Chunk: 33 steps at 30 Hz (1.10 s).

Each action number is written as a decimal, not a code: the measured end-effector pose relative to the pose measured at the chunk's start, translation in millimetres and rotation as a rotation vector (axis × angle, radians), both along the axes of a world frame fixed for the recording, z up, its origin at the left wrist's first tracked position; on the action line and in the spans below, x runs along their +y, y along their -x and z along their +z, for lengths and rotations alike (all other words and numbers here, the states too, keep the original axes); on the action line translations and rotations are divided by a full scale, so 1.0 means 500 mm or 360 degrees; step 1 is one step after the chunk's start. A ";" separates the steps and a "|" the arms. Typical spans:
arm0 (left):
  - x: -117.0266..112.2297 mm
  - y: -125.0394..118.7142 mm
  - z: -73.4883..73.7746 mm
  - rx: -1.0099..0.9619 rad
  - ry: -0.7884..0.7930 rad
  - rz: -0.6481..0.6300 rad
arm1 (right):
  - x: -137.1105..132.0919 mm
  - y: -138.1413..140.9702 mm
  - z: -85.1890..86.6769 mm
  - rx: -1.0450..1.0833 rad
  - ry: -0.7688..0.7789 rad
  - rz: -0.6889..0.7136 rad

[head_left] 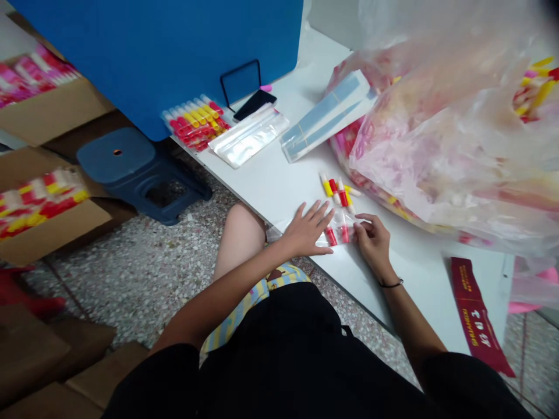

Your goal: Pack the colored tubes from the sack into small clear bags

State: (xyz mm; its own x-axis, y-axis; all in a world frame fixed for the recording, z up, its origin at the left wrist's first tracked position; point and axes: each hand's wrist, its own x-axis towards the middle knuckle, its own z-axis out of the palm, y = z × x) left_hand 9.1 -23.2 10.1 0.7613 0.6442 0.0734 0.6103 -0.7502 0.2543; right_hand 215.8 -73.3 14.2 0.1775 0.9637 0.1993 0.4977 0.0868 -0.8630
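My left hand point(308, 228) lies flat with fingers spread on a small clear plastic bag point(301, 230) at the front edge of the white table point(279, 180). My right hand point(371, 240) is curled, pinching the bag's right end, where red-capped tubes point(338, 234) sit inside. Several loose red and yellow tubes point(338, 191) lie just beyond the bag.
A big plastic sack of tubes point(449, 134) fills the table's right. Packed tube bags point(196, 122), empty clear bags point(248, 137), a phone point(254, 103), a blue board point(174, 52), a blue stool point(140, 171), cardboard boxes point(48, 215), and a red label strip point(476, 317) are around.
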 end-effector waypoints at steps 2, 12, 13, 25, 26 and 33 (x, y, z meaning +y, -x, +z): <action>0.001 0.002 0.001 -0.0012 0.0022 -0.0001 | 0.006 0.002 -0.003 0.0220 0.0042 0.0004; -0.001 -0.005 0.007 -0.0077 0.0087 0.0050 | 0.042 0.004 0.003 0.0203 0.0150 0.0160; -0.001 -0.005 0.007 -0.0076 0.0084 0.0044 | 0.044 0.006 0.003 0.0171 0.0152 0.0169; -0.002 -0.004 0.011 -0.0017 0.0043 0.0032 | 0.044 0.025 0.010 0.0425 0.0271 0.0147; -0.002 -0.004 0.013 -0.0024 0.0049 0.0035 | 0.046 0.024 0.009 0.0457 0.0265 0.0137; 0.006 -0.002 0.014 -0.0251 0.0190 0.0124 | 0.062 0.031 0.005 0.0512 0.0342 0.0100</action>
State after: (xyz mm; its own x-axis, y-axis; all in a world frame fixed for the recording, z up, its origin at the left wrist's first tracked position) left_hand 10.2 -20.4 17.0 0.6939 0.7120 0.1075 0.6109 -0.6611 0.4357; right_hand 200.4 -42.5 16.4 0.1375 0.9884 -0.0648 0.1983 -0.0916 -0.9758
